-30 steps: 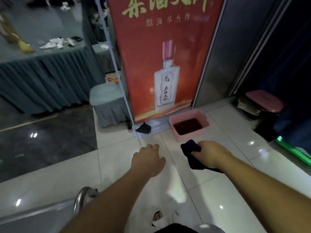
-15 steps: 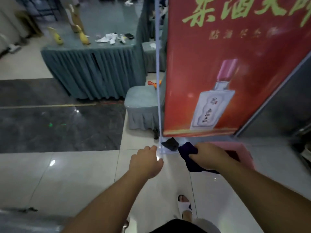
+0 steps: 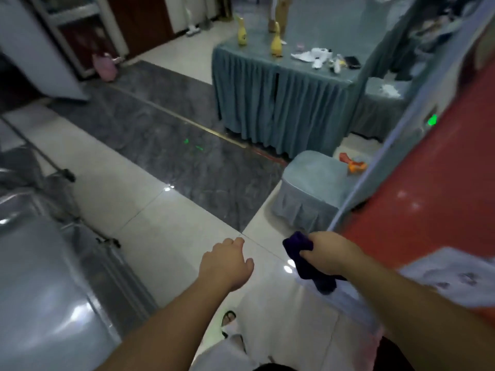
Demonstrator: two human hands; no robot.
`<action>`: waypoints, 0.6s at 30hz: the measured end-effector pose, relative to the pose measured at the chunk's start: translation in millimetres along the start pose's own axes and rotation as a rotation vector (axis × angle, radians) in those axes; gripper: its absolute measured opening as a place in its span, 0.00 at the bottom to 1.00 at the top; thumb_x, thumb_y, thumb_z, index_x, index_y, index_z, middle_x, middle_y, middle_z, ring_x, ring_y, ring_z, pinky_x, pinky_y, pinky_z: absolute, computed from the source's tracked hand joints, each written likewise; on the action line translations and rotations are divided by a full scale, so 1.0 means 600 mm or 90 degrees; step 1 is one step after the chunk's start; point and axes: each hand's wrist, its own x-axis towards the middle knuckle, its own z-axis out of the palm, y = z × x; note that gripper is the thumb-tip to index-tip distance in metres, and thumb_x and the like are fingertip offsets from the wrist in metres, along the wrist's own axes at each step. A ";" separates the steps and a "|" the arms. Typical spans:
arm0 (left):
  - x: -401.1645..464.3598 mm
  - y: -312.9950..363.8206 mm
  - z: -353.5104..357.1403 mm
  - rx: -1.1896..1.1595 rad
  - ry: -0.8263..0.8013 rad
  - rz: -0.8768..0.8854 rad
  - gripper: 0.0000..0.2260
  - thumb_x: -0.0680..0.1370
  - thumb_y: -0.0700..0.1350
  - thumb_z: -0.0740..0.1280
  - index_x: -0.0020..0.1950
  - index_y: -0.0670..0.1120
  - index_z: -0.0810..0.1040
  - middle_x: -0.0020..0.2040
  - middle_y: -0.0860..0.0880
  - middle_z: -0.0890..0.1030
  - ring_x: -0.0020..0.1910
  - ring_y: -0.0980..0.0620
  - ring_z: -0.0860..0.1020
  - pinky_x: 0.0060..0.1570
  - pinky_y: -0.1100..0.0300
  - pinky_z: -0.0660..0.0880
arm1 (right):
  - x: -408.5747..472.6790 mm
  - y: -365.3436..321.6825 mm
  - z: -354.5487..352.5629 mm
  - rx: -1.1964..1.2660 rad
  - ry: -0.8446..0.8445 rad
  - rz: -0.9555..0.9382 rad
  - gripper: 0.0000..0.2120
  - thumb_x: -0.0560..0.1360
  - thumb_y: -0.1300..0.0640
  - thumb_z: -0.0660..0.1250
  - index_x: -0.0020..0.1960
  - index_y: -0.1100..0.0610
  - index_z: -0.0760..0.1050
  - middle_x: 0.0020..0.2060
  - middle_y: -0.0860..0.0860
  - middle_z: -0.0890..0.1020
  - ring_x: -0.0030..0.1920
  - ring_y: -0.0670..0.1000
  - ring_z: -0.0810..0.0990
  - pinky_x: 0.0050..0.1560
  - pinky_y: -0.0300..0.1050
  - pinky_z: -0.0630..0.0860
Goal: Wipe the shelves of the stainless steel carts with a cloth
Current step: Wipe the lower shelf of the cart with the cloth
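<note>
The room is dim and bluish, the whole view softened by motion blur — edges smear, most of all along the red banner [image 3: 428, 183] and the steel cart [image 3: 40, 277]. Small white glints of overhead light dot the glossy floor tiles [image 3: 166, 210], and a green glow spots the dark strip. Wide-angle bending curves lines near the borders.

No text, label, brand or number is showing legibly; the tall red glossy banner panel [image 3: 417, 199] at the right is showing only plain colour here.
</note>
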 end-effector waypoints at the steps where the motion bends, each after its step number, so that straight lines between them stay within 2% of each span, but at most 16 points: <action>1: 0.018 -0.017 -0.009 -0.008 0.003 -0.019 0.27 0.81 0.61 0.58 0.79 0.52 0.65 0.73 0.48 0.73 0.69 0.44 0.73 0.62 0.47 0.72 | 0.030 -0.018 -0.013 -0.010 -0.007 -0.010 0.13 0.78 0.48 0.62 0.52 0.56 0.79 0.45 0.53 0.83 0.46 0.53 0.82 0.51 0.50 0.80; 5: 0.102 -0.092 -0.054 -0.039 0.022 -0.072 0.27 0.81 0.61 0.58 0.78 0.52 0.65 0.73 0.48 0.73 0.68 0.44 0.74 0.62 0.47 0.73 | 0.142 -0.107 -0.067 -0.040 -0.017 -0.053 0.15 0.80 0.49 0.59 0.51 0.58 0.79 0.45 0.54 0.84 0.47 0.53 0.82 0.53 0.51 0.80; 8: 0.165 -0.144 -0.101 -0.047 0.037 -0.088 0.27 0.81 0.61 0.58 0.79 0.52 0.65 0.73 0.47 0.73 0.68 0.43 0.75 0.62 0.47 0.74 | 0.204 -0.176 -0.107 -0.065 -0.002 -0.061 0.16 0.79 0.47 0.58 0.48 0.57 0.79 0.41 0.53 0.84 0.45 0.54 0.83 0.53 0.53 0.81; 11: 0.215 -0.191 -0.144 -0.028 0.048 -0.084 0.27 0.81 0.60 0.58 0.79 0.52 0.65 0.73 0.47 0.73 0.68 0.43 0.75 0.61 0.47 0.74 | 0.260 -0.243 -0.136 -0.071 0.004 -0.077 0.19 0.77 0.47 0.55 0.46 0.58 0.80 0.41 0.58 0.84 0.45 0.57 0.84 0.53 0.55 0.82; 14: 0.261 -0.247 -0.181 -0.032 0.063 -0.109 0.27 0.82 0.60 0.57 0.79 0.52 0.64 0.75 0.47 0.72 0.69 0.44 0.74 0.62 0.47 0.73 | 0.322 -0.309 -0.158 -0.120 0.001 -0.125 0.14 0.80 0.50 0.55 0.41 0.53 0.73 0.39 0.52 0.81 0.43 0.53 0.81 0.52 0.52 0.80; 18: 0.303 -0.307 -0.207 -0.071 0.067 -0.164 0.27 0.82 0.61 0.57 0.79 0.52 0.64 0.74 0.48 0.72 0.69 0.44 0.73 0.62 0.47 0.73 | 0.391 -0.388 -0.188 -0.120 -0.005 -0.165 0.13 0.80 0.46 0.60 0.51 0.54 0.77 0.42 0.50 0.82 0.42 0.51 0.81 0.47 0.49 0.81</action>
